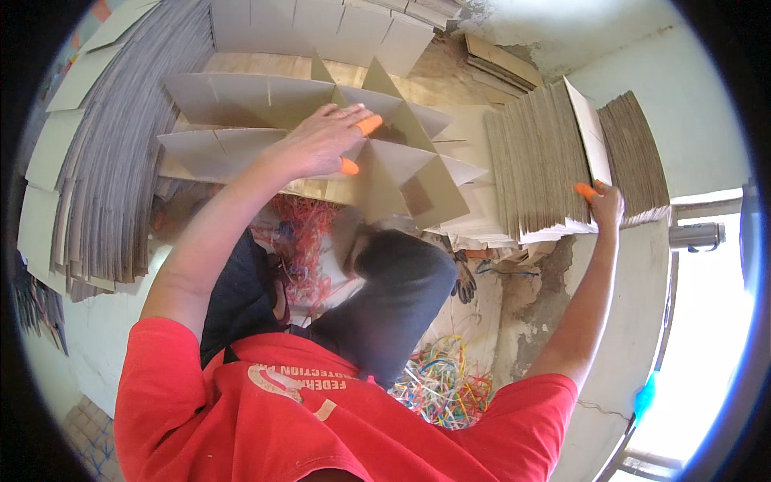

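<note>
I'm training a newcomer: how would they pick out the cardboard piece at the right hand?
On the picture's right stand tightly packed cardboard sheets in two blocks. Between those blocks, at the right hand, stands one cardboard piece. Its broad pale face shows, while its neighbours show mostly thin brown edges.

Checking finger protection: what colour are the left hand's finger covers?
Orange finger covers on the left hand, clearest in the head view.

Looks like a small cardboard workshop: upright stacks of sheets and a slotted grid crowd the bench, strap scraps lie heaped below, and the wall is bare and stained.
</note>
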The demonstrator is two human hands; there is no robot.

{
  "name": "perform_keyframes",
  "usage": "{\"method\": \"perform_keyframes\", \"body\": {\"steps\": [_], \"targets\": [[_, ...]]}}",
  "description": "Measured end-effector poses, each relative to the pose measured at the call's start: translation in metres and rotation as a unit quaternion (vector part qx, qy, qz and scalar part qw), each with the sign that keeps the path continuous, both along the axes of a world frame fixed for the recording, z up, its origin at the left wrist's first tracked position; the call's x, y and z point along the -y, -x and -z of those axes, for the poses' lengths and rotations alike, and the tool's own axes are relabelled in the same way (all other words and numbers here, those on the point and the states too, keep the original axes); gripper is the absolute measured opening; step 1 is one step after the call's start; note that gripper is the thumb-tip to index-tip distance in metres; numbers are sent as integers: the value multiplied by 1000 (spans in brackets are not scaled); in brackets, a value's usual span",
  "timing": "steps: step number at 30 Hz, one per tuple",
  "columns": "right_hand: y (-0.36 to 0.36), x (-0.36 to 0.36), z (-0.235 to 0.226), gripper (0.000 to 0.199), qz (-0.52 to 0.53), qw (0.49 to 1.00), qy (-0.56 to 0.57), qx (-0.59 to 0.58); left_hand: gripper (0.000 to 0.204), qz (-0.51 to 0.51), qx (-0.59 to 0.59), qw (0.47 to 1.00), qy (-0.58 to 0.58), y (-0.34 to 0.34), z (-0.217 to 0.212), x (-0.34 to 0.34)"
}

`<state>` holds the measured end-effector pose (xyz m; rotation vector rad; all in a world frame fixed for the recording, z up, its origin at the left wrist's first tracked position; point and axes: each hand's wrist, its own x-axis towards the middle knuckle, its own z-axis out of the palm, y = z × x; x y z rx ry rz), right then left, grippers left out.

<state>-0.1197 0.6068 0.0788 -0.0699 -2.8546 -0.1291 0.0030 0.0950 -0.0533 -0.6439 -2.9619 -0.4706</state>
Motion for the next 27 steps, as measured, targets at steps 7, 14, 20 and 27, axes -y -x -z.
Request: {"method": "perform_keyframes", "body": {"steps": [7, 14, 20, 27], "targets": [[14, -35, -31, 26, -214, 958, 83, -169, 68, -97, -126, 984, -82, -34, 6, 45], [-91, 219, -50, 53, -317, 825, 467, -3, 46, -156, -175, 969, -76, -71, 20, 112], [-109, 313, -17, 63, -369, 786, 485, 103, 19, -180, -141, 960, -162, -67, 40, 118], [-105, 357, 3, 63, -392, 792, 450, 126, 12, -159, -173, 955, -179, -63, 49, 118]]}}
